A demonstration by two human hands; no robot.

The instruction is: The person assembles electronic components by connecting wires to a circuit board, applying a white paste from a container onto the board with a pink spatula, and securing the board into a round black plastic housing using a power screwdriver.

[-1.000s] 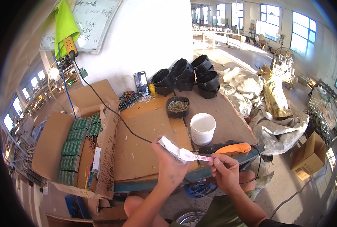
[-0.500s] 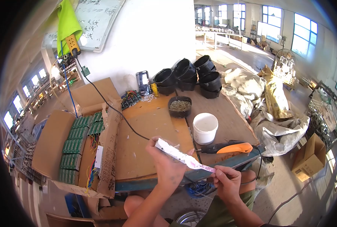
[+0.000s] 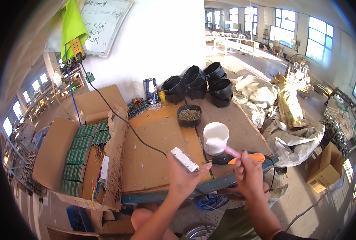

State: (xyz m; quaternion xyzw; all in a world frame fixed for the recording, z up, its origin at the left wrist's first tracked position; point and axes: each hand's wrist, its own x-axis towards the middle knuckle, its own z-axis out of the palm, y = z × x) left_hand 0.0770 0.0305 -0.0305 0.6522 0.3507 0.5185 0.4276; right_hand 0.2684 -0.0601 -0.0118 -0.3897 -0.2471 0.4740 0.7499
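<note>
My left hand (image 3: 182,176), over the table's front edge, grips a narrow white bar (image 3: 184,159) with small dark spots along its side. To its right, my right hand (image 3: 248,170) is closed on a flat pink strip (image 3: 233,152). Motion smears the strip's far end, which looks whitish against the front of a white plastic bucket (image 3: 216,132); whether they touch I cannot tell. Partly behind my right hand lies an orange-and-black corded hand tool (image 3: 222,159), perhaps a soldering iron.
An open carton (image 3: 116,172) at left holds stacked green circuit boards (image 3: 76,156) and coloured wires. A black tub (image 3: 189,115) of small metal parts stands behind the bucket, with several black pots (image 3: 174,88) farther back. A black cable (image 3: 136,130) crosses the table (image 3: 154,160). Sacks (image 3: 294,138) lie at right.
My right hand has moved up and right, taking the pink strip away from the white bar toward the bucket. My left hand still holds the bar, now tilted more steeply.
</note>
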